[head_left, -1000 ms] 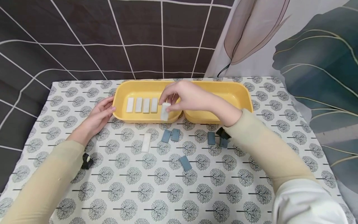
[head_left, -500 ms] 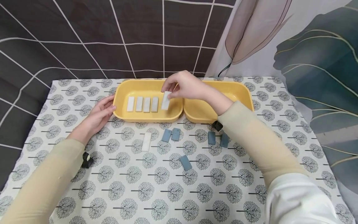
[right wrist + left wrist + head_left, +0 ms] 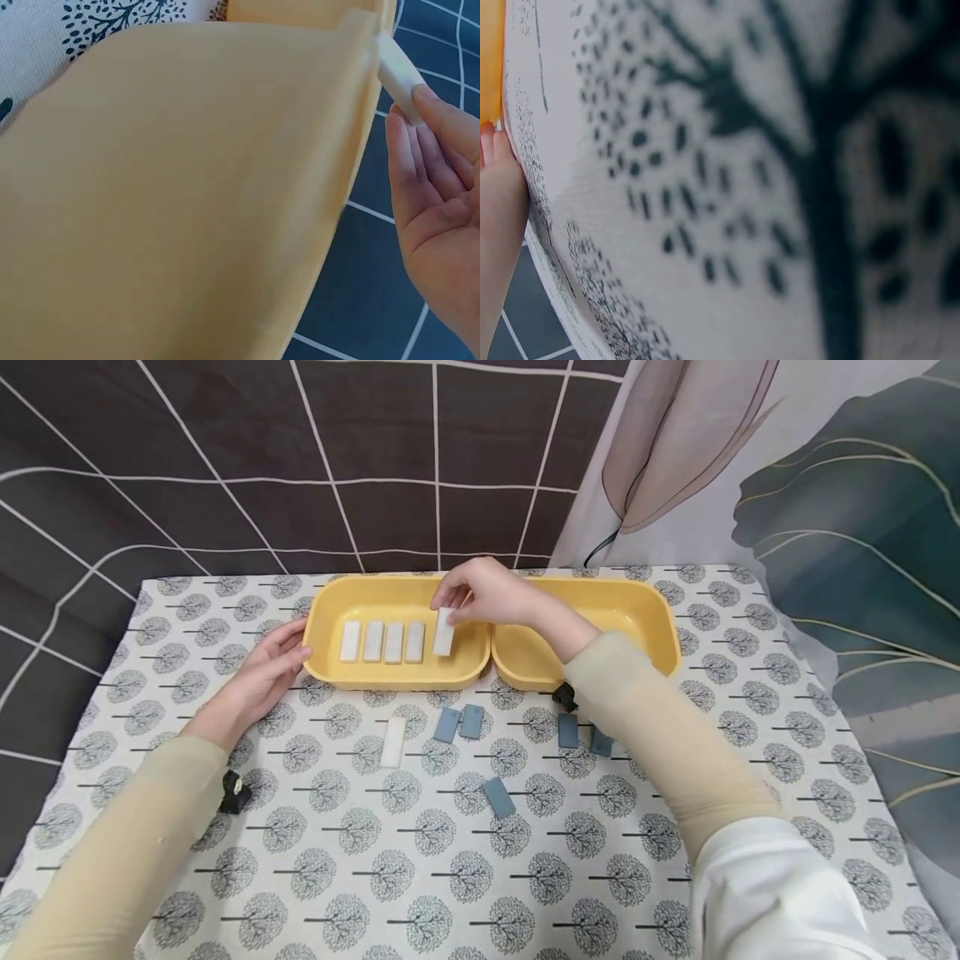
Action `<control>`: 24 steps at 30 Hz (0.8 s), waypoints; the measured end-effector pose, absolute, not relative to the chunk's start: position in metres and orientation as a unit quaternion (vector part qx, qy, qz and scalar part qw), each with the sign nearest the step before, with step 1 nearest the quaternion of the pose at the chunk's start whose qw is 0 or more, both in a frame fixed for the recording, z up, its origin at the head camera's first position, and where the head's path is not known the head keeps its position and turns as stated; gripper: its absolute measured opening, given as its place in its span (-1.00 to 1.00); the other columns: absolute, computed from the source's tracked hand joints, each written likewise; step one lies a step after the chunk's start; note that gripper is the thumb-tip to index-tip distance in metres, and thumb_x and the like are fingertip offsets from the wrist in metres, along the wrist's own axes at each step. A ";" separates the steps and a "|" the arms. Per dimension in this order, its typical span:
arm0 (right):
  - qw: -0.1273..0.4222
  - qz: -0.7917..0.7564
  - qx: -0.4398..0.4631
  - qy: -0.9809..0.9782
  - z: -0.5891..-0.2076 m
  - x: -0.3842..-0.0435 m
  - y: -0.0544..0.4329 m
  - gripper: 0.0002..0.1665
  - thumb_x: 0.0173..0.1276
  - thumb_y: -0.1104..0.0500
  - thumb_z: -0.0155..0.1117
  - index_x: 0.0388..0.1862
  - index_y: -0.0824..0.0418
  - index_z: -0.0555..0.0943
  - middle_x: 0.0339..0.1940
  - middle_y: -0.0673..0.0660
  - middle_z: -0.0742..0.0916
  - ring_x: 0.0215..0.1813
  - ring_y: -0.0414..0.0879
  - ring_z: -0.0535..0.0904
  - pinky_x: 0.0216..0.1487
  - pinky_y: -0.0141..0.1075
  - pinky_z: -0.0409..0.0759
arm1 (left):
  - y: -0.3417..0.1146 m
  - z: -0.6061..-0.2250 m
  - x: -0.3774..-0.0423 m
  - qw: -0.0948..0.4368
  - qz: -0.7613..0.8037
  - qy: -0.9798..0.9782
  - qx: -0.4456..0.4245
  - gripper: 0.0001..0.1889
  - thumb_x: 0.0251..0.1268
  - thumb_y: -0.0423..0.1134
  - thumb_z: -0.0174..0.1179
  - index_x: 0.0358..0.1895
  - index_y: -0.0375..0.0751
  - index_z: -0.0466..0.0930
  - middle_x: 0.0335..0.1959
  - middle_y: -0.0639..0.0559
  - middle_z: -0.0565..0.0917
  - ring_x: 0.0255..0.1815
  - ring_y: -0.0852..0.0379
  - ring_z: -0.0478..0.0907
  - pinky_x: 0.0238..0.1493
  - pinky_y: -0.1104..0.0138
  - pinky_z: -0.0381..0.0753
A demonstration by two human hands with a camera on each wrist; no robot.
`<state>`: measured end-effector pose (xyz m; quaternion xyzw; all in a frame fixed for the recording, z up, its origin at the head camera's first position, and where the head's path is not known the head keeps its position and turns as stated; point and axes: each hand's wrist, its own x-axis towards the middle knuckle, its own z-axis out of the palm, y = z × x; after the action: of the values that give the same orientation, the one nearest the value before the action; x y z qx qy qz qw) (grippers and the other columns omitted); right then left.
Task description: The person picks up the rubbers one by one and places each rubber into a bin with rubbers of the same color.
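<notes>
Right hand: fingers and thumb pinch one end of a white block; the right hand is near the top centre of the frame.
White block in grip: this white block slants just right of the row; it overlapped the front wall a second ago and now shows higher, within the left yellow tray. Whether it touches the bottom, I cannot tell.
Right sleeve: the right sleeve has swung leftward and partly covers the farthest-right blue tile.
Left hand: unmoved; the left hand has loosely extended fingers touching the left yellow tray's left end.
Row: four white blocks, unchanged.
Right yellow tray: the right yellow tray stands just beside the left one.
Table: tree-print cloth covers the table; a loose white block and five blue tiles lie across mid-frame.
Room: dark gridded backdrop at upper left; leaf-patterned curtain at upper right.
</notes>
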<state>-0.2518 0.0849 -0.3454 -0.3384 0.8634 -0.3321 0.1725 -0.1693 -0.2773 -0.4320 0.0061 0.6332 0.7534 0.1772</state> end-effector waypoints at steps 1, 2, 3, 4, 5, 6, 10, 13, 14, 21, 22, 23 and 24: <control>0.175 -0.333 -0.337 0.863 -0.348 -0.253 0.084 -0.72 0.34 0.39 0.50 0.02 0.35 0.79 -0.02 0.24 0.86 0.01 0.02 0.75 0.18 -0.25 0.77 | -0.278 -0.433 -0.169 0.177 0.752 0.635 0.008 -0.22 0.60 -0.42 0.11 0.71 -0.31 -0.10 0.77 -0.26 -0.15 0.34 0.48 0.46 0.66 0.50 0.26; 0.178 -0.333 -0.336 0.863 -0.350 -0.254 0.083 -0.73 0.34 0.39 0.50 0.02 0.35 0.79 -0.02 0.24 0.86 0.01 0.02 0.74 0.18 -0.25 0.77 | -0.278 -0.433 -0.169 0.177 0.752 0.635 0.009 -0.22 0.60 -0.42 0.12 0.71 -0.31 -0.10 0.77 -0.27 -0.16 0.33 0.48 0.46 0.66 0.51 0.27; 0.181 -0.333 -0.335 0.863 -0.352 -0.255 0.082 -0.73 0.35 0.39 0.49 0.03 0.35 0.79 -0.02 0.25 0.86 0.02 0.02 0.74 0.18 -0.26 0.77 | -0.278 -0.433 -0.169 0.177 0.752 0.636 0.009 -0.22 0.60 -0.41 0.12 0.71 -0.31 -0.10 0.77 -0.26 -0.16 0.33 0.49 0.46 0.65 0.51 0.28; 0.184 -0.333 -0.333 0.863 -0.354 -0.256 0.081 -0.73 0.35 0.39 0.48 0.03 0.35 0.79 -0.02 0.25 0.85 0.02 0.03 0.74 0.18 -0.26 0.76 | -0.278 -0.434 -0.170 0.176 0.751 0.637 0.010 -0.21 0.60 -0.41 0.12 0.71 -0.31 -0.10 0.78 -0.26 -0.16 0.32 0.49 0.46 0.65 0.52 0.28; 0.187 -0.332 -0.333 0.863 -0.356 -0.257 0.079 -0.73 0.35 0.39 0.48 0.03 0.36 0.79 -0.02 0.25 0.85 0.02 0.03 0.74 0.18 -0.26 0.76 | -0.279 -0.434 -0.170 0.177 0.750 0.637 0.010 -0.21 0.60 -0.41 0.12 0.71 -0.31 -0.11 0.78 -0.26 -0.16 0.32 0.50 0.46 0.65 0.52 0.28; 0.189 -0.331 -0.333 0.863 -0.358 -0.258 0.078 -0.73 0.36 0.39 0.48 0.03 0.35 0.79 -0.02 0.26 0.85 0.02 0.04 0.74 0.18 -0.27 0.76 | -0.279 -0.434 -0.170 0.177 0.751 0.637 0.010 -0.21 0.60 -0.40 0.13 0.72 -0.31 -0.11 0.78 -0.25 -0.17 0.32 0.50 0.46 0.66 0.51 0.26; 0.196 -0.331 -0.329 0.862 -0.362 -0.260 0.075 -0.74 0.36 0.38 0.49 0.02 0.35 0.79 -0.02 0.27 0.85 0.02 0.05 0.73 0.18 -0.27 0.76 | -0.279 -0.434 -0.170 0.178 0.750 0.636 0.009 -0.19 0.60 -0.40 0.14 0.72 -0.33 -0.14 0.78 -0.25 -0.18 0.31 0.51 0.45 0.69 0.49 0.22; 0.201 -0.332 -0.325 0.862 -0.365 -0.261 0.074 -0.75 0.36 0.39 0.49 0.01 0.35 0.79 -0.02 0.27 0.85 0.02 0.04 0.73 0.17 -0.28 0.76 | -0.278 -0.433 -0.170 0.180 0.752 0.634 0.011 -0.19 0.59 -0.40 0.15 0.72 -0.33 -0.13 0.78 -0.26 -0.18 0.32 0.50 0.46 0.68 0.49 0.23; 0.203 -0.332 -0.324 0.862 -0.365 -0.261 0.073 -0.75 0.36 0.39 0.48 0.01 0.35 0.79 -0.01 0.27 0.84 0.02 0.05 0.73 0.18 -0.28 0.76 | -0.278 -0.433 -0.169 0.180 0.752 0.634 0.012 -0.19 0.59 -0.40 0.15 0.71 -0.32 -0.12 0.78 -0.26 -0.17 0.33 0.49 0.46 0.67 0.51 0.25; 0.209 -0.327 -0.327 0.862 -0.368 -0.263 0.069 -0.75 0.36 0.40 0.47 0.01 0.36 0.80 -0.02 0.30 0.85 0.01 0.05 0.74 0.16 -0.27 0.77 | -0.277 -0.432 -0.168 0.177 0.762 0.623 0.011 -0.25 0.57 -0.42 0.16 0.69 -0.26 0.02 0.75 -0.26 -0.13 0.34 0.45 0.46 0.51 0.61 0.42; 0.210 -0.327 -0.326 0.862 -0.369 -0.263 0.069 -0.75 0.36 0.40 0.47 0.01 0.36 0.80 -0.02 0.30 0.85 0.00 0.05 0.74 0.16 -0.28 0.77 | -0.277 -0.432 -0.168 0.177 0.762 0.623 0.011 -0.25 0.57 -0.42 0.17 0.68 -0.26 0.02 0.75 -0.26 -0.13 0.34 0.45 0.47 0.49 0.63 0.43; 0.210 -0.326 -0.325 0.863 -0.370 -0.263 0.068 -0.75 0.36 0.40 0.47 0.01 0.36 0.80 -0.02 0.30 0.85 0.00 0.05 0.74 0.16 -0.28 0.76 | -0.276 -0.431 -0.168 0.177 0.763 0.622 0.011 -0.25 0.57 -0.43 0.17 0.68 -0.26 0.02 0.75 -0.26 -0.13 0.34 0.45 0.47 0.47 0.63 0.45; 0.211 -0.324 -0.323 0.864 -0.370 -0.263 0.068 -0.75 0.36 0.40 0.47 0.01 0.36 0.80 -0.02 0.29 0.85 0.00 0.04 0.74 0.15 -0.28 0.76 | -0.276 -0.431 -0.167 0.177 0.763 0.622 0.012 -0.25 0.57 -0.42 0.16 0.69 -0.27 0.01 0.75 -0.26 -0.14 0.34 0.45 0.47 0.45 0.64 0.46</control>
<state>-0.2635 0.0680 -0.3702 -0.3233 0.8638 -0.3239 0.2105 -0.1675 -0.2764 -0.4314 0.0120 0.6221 0.7627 0.1766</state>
